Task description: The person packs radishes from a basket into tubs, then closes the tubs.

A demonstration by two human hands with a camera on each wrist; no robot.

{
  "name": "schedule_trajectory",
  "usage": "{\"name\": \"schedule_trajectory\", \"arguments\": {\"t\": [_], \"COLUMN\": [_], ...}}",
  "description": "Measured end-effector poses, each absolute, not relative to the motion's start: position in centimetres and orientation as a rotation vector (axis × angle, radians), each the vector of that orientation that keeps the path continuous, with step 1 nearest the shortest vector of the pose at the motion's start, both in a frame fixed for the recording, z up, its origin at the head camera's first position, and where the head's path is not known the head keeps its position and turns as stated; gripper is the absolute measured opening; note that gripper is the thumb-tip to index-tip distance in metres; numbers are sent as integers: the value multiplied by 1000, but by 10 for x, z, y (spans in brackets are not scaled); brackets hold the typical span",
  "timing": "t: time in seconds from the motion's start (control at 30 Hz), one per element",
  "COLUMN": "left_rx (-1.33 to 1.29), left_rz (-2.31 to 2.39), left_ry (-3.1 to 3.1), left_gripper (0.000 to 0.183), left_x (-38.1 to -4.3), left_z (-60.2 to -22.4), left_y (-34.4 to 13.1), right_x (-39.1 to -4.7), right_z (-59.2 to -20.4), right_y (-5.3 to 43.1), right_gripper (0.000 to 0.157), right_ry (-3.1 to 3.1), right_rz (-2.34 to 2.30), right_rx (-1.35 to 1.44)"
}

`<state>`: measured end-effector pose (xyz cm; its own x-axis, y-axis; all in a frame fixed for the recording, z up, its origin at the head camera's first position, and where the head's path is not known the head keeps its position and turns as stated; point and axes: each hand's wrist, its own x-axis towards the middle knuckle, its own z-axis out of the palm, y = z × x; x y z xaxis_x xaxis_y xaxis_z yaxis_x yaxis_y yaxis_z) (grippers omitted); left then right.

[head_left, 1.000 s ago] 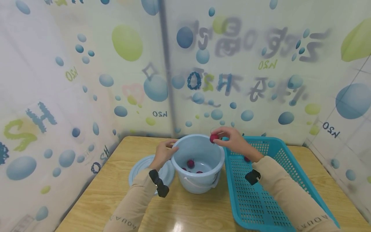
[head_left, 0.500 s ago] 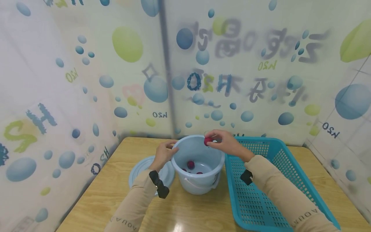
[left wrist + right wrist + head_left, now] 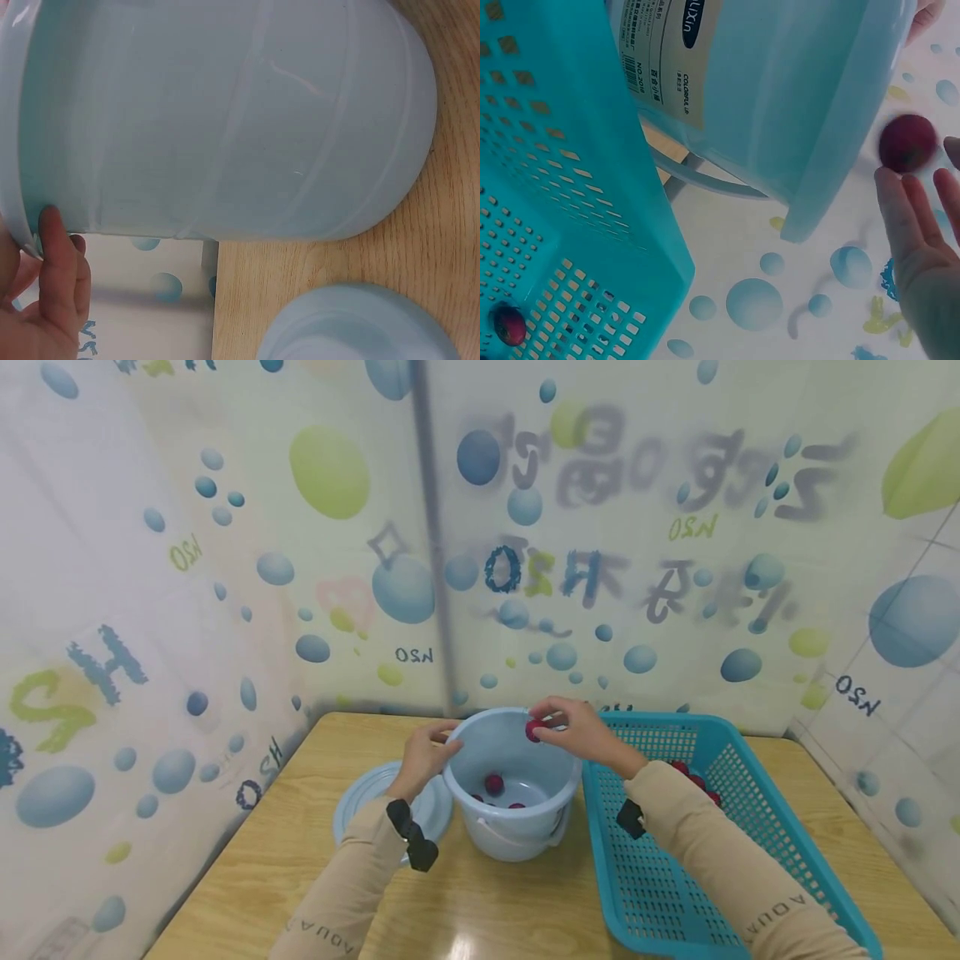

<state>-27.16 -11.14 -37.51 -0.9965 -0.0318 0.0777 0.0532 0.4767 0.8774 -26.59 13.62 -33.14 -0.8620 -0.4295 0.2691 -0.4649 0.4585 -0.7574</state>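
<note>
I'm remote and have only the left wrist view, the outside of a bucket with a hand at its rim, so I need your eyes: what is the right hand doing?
Observer: The right hand has a red fruit at its fingertips near the bucket rim; whether it is gripped, I can't tell.
Operator: My view shows only the outer wall. Is anything inside?
Observer: Yes, the head view shows several red fruits low inside it.
Operator: And what stands on the other side of it, out of my sight?
Observer: A turquoise basket on the person's right, with more fruits in it.
</note>
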Motion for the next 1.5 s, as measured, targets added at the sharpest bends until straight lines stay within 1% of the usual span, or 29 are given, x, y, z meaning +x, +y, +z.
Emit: {"name": "schedule_trajectory", "arguments": {"t": [0.53,0.77,1.0,1.27,1.5], "left_rx": [1,0,-4,-15,-24], "left_rz": [-1547,-1558,-1517,-1527,-1562], "left_ry": [-2666,-2660,-2664,-2656,-2646], "left_gripper": [31,31,31,31,30], "left_x": [-271,-271,-271,-272,-271], "left_z": [-374,-374,-373,-374,-374], "left_y": [-111,-112,-111,-110,-111], "right_x": [-263,-259,-252,-246,-237], "right_z": [-331,-323,-315,-317,-334], "right_y": [140,150,177,218,252], "right_gripper": [27,27,27,27,31], "right_ry": [-2694,-2640,-2536,-2505,-2589], "right_rz": [1396,1363,1363,1284,1208], "right_rx": [714,763,766,713,542]}}
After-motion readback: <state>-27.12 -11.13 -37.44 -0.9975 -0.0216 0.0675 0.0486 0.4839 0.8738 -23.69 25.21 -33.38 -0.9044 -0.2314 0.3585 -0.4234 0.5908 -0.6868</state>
